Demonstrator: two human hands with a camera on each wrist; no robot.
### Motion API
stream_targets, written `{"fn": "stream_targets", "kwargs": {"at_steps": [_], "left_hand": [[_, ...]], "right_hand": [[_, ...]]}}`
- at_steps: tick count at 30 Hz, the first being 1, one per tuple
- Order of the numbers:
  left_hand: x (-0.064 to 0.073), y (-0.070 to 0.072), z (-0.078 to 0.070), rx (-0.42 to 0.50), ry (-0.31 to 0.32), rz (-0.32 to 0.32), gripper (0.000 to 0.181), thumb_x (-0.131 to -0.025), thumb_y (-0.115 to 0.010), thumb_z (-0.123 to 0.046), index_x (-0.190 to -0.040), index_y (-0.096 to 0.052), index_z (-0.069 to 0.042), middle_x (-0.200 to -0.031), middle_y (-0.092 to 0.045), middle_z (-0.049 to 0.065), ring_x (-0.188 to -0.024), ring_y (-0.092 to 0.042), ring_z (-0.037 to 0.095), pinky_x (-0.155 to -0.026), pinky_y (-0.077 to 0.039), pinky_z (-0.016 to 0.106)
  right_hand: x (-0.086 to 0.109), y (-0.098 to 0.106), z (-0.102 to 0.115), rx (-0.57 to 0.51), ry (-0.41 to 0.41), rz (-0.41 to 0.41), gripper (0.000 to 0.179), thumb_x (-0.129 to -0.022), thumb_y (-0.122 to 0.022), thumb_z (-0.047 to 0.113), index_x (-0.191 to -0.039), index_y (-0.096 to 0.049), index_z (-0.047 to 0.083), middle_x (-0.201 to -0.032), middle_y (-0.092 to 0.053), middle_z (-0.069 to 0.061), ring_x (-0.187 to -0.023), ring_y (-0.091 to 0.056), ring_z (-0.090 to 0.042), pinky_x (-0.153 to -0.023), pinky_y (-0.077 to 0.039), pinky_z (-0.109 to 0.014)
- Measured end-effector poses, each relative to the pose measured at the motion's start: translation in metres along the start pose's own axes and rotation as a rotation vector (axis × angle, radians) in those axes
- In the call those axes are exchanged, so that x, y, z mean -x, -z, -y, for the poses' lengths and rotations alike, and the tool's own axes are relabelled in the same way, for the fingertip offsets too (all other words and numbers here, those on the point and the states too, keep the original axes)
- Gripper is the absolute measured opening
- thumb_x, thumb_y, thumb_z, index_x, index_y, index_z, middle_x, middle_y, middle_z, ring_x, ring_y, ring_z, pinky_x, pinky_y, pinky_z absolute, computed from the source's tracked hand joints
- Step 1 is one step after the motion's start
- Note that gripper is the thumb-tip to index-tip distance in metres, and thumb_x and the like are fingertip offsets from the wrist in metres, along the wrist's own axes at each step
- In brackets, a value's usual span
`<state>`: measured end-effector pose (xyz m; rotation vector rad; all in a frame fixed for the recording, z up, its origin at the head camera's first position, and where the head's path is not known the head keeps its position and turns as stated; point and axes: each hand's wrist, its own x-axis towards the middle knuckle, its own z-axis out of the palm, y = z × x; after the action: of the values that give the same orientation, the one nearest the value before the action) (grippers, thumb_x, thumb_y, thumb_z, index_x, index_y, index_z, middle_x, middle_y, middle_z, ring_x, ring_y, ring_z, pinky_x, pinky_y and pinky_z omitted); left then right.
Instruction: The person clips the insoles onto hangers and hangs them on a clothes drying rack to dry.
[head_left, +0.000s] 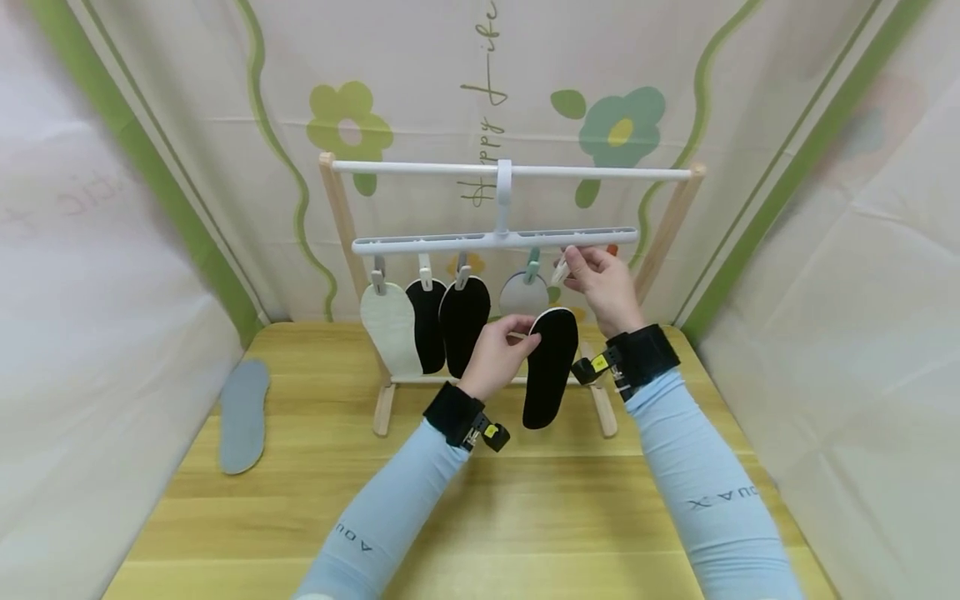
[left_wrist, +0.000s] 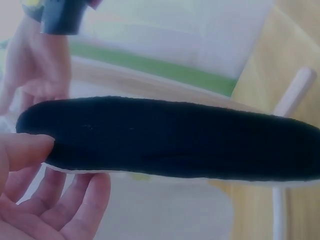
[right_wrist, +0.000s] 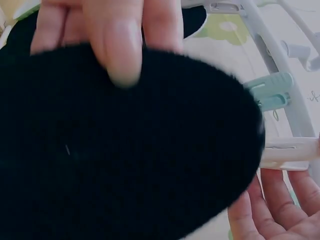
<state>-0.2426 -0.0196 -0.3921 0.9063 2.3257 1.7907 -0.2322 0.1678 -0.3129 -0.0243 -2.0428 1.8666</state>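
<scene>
My left hand [head_left: 498,354] pinches a black insole [head_left: 551,371] with a white edge near its upper end, thumb on the black face in the left wrist view. The insole hangs down below the hanger. My right hand [head_left: 607,287] grips a white clip [head_left: 560,271] under the right part of the white hanger [head_left: 442,243]. In the right wrist view, the insole's rounded end lies close by the white clip [right_wrist: 290,149]; whether they touch I cannot tell. Just left of that clip, a green clip [head_left: 532,265] holds a pale insole [head_left: 523,293].
Grey and white clips hold a pale green insole [head_left: 390,325] and two black insoles [head_left: 467,312] on the left. The hanger hooks over a white rod [head_left: 420,168] on a wooden stand [head_left: 663,225]. A grey insole [head_left: 243,417] lies on the table's left. An orange clip [head_left: 612,249] shows behind my right hand.
</scene>
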Motion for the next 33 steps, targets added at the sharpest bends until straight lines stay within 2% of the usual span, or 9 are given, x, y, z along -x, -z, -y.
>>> {"fn": "stream_targets", "kwargs": {"at_steps": [3,8,15,19,22,28,33], "left_hand": [[-0.004,-0.002,0.001,-0.008,0.005,-0.003,0.025,-0.097,-0.066,-0.017,-0.12,-0.068,-0.008,-0.106,-0.067,0.002,-0.089,-0.066,0.015,-0.081,-0.054,0.028],[-0.009,-0.003,0.002,-0.033,-0.006,-0.013,0.025,-0.097,-0.067,-0.016,-0.12,-0.068,-0.007,-0.106,-0.068,0.004,-0.09,-0.066,0.016,-0.08,-0.055,0.027],[-0.016,-0.009,0.002,-0.021,-0.014,-0.02,0.025,-0.097,-0.066,-0.015,-0.119,-0.068,-0.006,-0.107,-0.067,0.005,-0.093,-0.064,0.017,-0.08,-0.054,0.027],[-0.019,-0.012,0.002,-0.014,-0.001,-0.02,0.023,-0.097,-0.066,-0.014,-0.118,-0.068,-0.005,-0.106,-0.066,0.005,-0.094,-0.064,0.017,-0.081,-0.053,0.027],[-0.021,-0.013,0.003,-0.017,0.003,-0.025,0.023,-0.096,-0.066,-0.014,-0.117,-0.068,-0.005,-0.105,-0.066,0.005,-0.094,-0.063,0.017,-0.082,-0.053,0.027],[-0.025,-0.016,0.002,0.002,0.0,-0.026,0.022,-0.096,-0.066,-0.013,-0.117,-0.068,-0.005,-0.105,-0.066,0.005,-0.097,-0.063,0.017,-0.083,-0.053,0.027],[-0.027,-0.018,0.001,0.014,-0.001,-0.029,0.022,-0.096,-0.066,-0.013,-0.117,-0.069,-0.005,-0.104,-0.066,0.005,-0.096,-0.064,0.017,-0.081,-0.053,0.027]], "right_hand": [[0.001,-0.004,-0.001,-0.031,-0.004,-0.009,0.046,-0.095,-0.062,0.039,-0.121,-0.065,0.001,-0.117,-0.064,-0.023,-0.105,-0.063,-0.022,-0.091,-0.053,-0.033],[0.002,-0.007,-0.004,-0.05,-0.024,-0.024,0.047,-0.095,-0.06,0.042,-0.121,-0.065,0.003,-0.111,-0.066,-0.012,-0.111,-0.06,-0.03,-0.097,-0.049,-0.041],[0.005,-0.007,-0.006,-0.002,-0.035,-0.056,0.057,-0.094,-0.056,0.049,-0.128,-0.063,0.003,-0.106,-0.061,-0.008,-0.111,-0.058,-0.026,-0.1,-0.045,-0.046],[0.006,-0.007,-0.006,-0.016,-0.036,-0.065,0.054,-0.094,-0.057,0.048,-0.126,-0.065,0.005,-0.103,-0.06,-0.007,-0.109,-0.056,-0.026,-0.101,-0.043,-0.049],[0.007,-0.008,-0.005,-0.029,-0.033,-0.072,0.05,-0.094,-0.058,0.046,-0.122,-0.067,0.006,-0.102,-0.06,-0.01,-0.108,-0.057,-0.027,-0.101,-0.044,-0.048],[0.008,-0.009,-0.004,-0.008,-0.007,-0.08,0.053,-0.097,-0.057,0.043,-0.123,-0.064,-0.002,-0.109,-0.059,-0.017,-0.11,-0.058,-0.029,-0.102,-0.045,-0.044],[0.009,-0.009,-0.003,0.013,0.001,-0.106,0.053,-0.097,-0.056,0.043,-0.121,-0.065,-0.004,-0.1,-0.06,-0.011,-0.105,-0.059,-0.024,-0.101,-0.045,-0.042]]}}
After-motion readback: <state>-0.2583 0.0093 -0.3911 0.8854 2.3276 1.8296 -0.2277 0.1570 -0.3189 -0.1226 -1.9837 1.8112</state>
